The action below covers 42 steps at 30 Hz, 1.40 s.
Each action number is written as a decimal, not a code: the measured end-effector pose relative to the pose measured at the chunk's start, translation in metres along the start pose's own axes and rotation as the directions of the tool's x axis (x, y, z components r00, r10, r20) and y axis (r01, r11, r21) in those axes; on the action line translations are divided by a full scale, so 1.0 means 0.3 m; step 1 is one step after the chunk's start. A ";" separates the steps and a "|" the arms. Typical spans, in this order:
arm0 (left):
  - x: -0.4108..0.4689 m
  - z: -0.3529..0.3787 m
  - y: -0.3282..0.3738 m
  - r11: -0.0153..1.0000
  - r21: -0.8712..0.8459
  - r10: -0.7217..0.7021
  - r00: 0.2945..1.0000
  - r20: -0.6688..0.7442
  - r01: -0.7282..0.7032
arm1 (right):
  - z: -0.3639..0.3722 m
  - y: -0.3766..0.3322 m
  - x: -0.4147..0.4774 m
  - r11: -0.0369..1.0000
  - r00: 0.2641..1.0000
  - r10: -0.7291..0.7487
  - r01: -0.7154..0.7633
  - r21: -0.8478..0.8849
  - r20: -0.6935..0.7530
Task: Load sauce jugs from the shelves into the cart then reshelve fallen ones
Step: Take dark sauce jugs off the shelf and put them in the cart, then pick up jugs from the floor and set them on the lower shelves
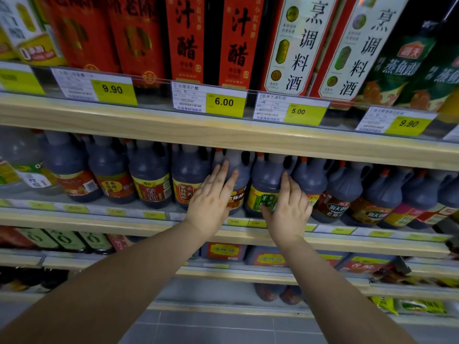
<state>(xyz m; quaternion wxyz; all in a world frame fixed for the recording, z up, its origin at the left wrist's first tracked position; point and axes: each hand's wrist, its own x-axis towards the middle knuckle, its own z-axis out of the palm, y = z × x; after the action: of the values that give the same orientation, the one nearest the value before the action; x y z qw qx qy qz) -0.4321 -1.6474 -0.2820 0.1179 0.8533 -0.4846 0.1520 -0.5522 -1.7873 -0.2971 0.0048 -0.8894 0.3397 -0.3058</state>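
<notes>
Two bare hands are up at the jug row. R hand (pixel 289 207) lies on the green-label jug (pixel 265 180), a squat dk plastic jug w/ rounded shoulders, moulded handle and orange cap, upright on the middle shelf (pixel 124 225); thumb splays across the glossy label; fingers (pixel 288 187) run up the jug's R shoulder twd the gap beside it; can't tell if they clasp it or just rest. L hand (pixel 211 197) is just L of the green-label jug, flat on the neighbouring orange-label jug (pixel 244 181); its fingers are straight, released, tips on the dk shoulder, holding nothing. More jugs of the same shape stand shoulder to shoulder either side of the green-label jug; labels red, yellow, orange. Above the green-label jug runs a pale wood-grain shelf edge (pixel 223 135) w/ a clear plastic strip of white-and-yellow price tags (pixel 223 102); over that, tall red-labelled bottles (pixel 186 38), flat-sided. Below the green-label jug, smooth grey floor tiles (pixel 223 326).
</notes>
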 end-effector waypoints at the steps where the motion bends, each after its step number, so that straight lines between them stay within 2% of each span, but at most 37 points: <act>1: -0.006 -0.015 0.003 1.000 -0.021 -0.006 1.000 0.017 0.007 | -0.005 -0.007 -0.003 1.000 0.999 0.020 -0.019 -0.012 0.036; 3: -0.019 -0.053 0.003 0.999 -0.044 0.003 0.997 0.082 0.000 | -0.032 -0.029 -0.007 0.997 0.991 0.062 -0.057 -0.042 0.121; 5: -0.033 -0.093 -0.014 0.999 -0.028 0.022 0.976 0.216 -0.017 | -0.074 -0.060 -0.007 0.994 0.972 0.097 -0.082 -0.078 0.213; 8: -0.087 -0.161 -0.048 1.000 0.018 -0.005 0.925 0.379 -0.001 | -0.141 -0.119 -0.010 0.984 0.899 0.174 -0.148 -0.096 0.402; 10: -0.145 -0.205 -0.088 0.997 0.063 -0.074 0.885 0.459 0.051 | -0.190 -0.178 -0.013 0.979 0.829 0.205 -0.180 -0.098 0.521; 12: -0.219 -0.265 -0.144 0.988 0.105 -0.148 0.860 0.488 0.111 | -0.233 -0.259 -0.026 0.986 0.780 0.163 -0.142 -0.083 0.604; 16: -0.417 -0.422 -0.263 0.959 0.140 -0.283 0.827 0.486 0.246 | -0.294 -0.468 -0.100 1.000 0.721 -0.027 0.027 0.011 0.693; 19: -0.622 -0.537 -0.361 0.917 0.170 -0.397 0.782 0.479 0.361 | -0.343 -0.671 -0.194 0.986 0.642 -0.152 0.152 0.069 0.752; 22: -0.856 -0.636 -0.458 0.857 0.230 -0.512 0.706 0.490 0.462 | -0.391 -0.878 -0.318 0.953 0.562 -0.276 0.265 0.146 0.780; 27: -1.256 -0.769 -0.582 0.721 0.272 -0.676 0.558 0.481 0.638 | -0.402 -1.190 -0.556 0.869 0.386 -0.443 0.406 0.282 0.809; 32: -1.605 -0.838 -0.697 0.535 0.243 -0.811 0.412 0.414 0.809 | -0.409 -1.477 -0.760 0.748 0.209 -0.586 0.511 0.423 0.783; 37: -1.831 -0.889 -0.820 0.369 0.221 -0.897 0.284 0.338 0.903 | -0.371 -1.752 -0.887 0.635 0.122 -0.693 0.571 0.521 0.711; 42: -1.985 -0.937 -1.039 0.232 0.231 -0.944 0.161 0.288 0.945 | -0.296 -2.062 -0.959 0.544 0.078 -0.776 0.584 0.602 0.626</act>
<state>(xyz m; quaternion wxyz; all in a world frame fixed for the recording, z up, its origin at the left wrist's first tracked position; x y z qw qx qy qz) -0.4923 -0.9216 -0.2611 0.0939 0.9790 0.1371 -0.1184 -0.3963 -1.1192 -0.2468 0.1148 -0.9561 -0.2006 0.1804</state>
